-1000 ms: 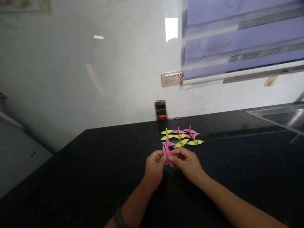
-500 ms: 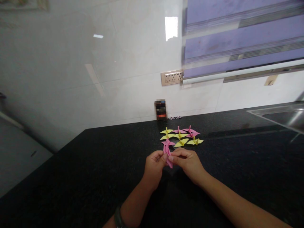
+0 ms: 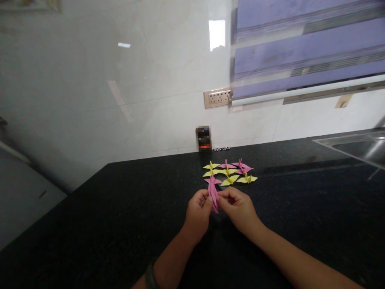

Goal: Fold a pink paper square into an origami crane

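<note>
Both hands pinch one narrow folded pink paper piece (image 3: 213,195) just above the black countertop (image 3: 120,208). My left hand (image 3: 198,210) grips its left side and my right hand (image 3: 237,206) grips its right side, fingertips nearly touching. Just beyond the hands lies a cluster of finished paper cranes (image 3: 230,172), several yellow and pink ones set in rows, flat on the counter.
A small dark box (image 3: 203,139) stands against the white tiled wall, with a thin dark object (image 3: 221,149) beside it. A wall socket strip (image 3: 217,98) sits above. A steel sink (image 3: 357,146) is at the right edge. A blue blind (image 3: 306,44) hangs at upper right.
The pink paper has turned more upright and narrower between the fingers; both hands shifted slightly up and toward each other. The cranes on the counter have not moved.
</note>
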Demonstrator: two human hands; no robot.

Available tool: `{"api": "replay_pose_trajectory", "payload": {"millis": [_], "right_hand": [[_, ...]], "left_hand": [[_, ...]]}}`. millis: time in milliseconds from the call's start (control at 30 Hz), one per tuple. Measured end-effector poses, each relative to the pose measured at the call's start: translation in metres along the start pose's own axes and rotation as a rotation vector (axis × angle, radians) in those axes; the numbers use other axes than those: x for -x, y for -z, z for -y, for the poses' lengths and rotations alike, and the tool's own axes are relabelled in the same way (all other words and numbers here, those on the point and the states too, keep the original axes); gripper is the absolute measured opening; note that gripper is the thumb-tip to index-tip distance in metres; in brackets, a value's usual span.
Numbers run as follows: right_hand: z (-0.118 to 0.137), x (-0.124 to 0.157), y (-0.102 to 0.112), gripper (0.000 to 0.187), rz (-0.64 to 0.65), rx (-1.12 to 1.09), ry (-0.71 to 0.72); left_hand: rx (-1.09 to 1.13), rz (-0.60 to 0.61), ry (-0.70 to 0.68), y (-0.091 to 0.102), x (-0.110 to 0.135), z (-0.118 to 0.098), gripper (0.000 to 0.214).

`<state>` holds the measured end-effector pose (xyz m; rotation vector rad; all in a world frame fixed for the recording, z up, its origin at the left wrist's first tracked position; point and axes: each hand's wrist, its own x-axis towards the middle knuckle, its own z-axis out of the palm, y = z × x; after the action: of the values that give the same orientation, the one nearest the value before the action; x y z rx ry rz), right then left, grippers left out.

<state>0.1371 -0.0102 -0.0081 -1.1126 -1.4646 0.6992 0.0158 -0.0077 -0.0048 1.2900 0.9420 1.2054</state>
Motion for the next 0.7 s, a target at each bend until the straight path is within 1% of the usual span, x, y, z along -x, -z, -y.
{"api": "replay_pose_trajectory", "payload": {"millis": [67, 133, 267, 333, 400, 567, 700], "right_hand": [[0.001, 0.002, -0.001, 0.01, -0.028, 0.083, 0.058], [0.004, 0.004, -0.002, 0.009, -0.041, 0.112, 0.08], [0.009, 0.007, -0.005, 0.013, -0.044, 0.029, 0.032], [0.01, 0.007, -0.004, 0.009, -0.039, 0.04, 0.052], [0.011, 0.007, -0.003, 0.006, -0.035, 0.084, 0.097], [0.011, 0.005, 0.001, 0.013, -0.002, 0.172, 0.216], [0.01, 0.006, 0.002, 0.016, 0.001, 0.197, 0.244]], "left_hand": [[-0.043, 0.003, -0.023, -0.001, 0.001, 0.0, 0.02], [-0.11, -0.015, -0.062, -0.001, 0.002, 0.0, 0.018], [-0.239, -0.046, -0.118, -0.001, 0.004, 0.0, 0.016], [-0.259, -0.048, -0.127, -0.001, 0.005, 0.0, 0.016], [-0.248, -0.051, -0.129, -0.001, 0.004, 0.0, 0.015], [-0.137, -0.031, -0.105, -0.002, 0.003, -0.001, 0.014], [-0.08, -0.025, -0.091, -0.003, 0.003, -0.002, 0.013]]}}
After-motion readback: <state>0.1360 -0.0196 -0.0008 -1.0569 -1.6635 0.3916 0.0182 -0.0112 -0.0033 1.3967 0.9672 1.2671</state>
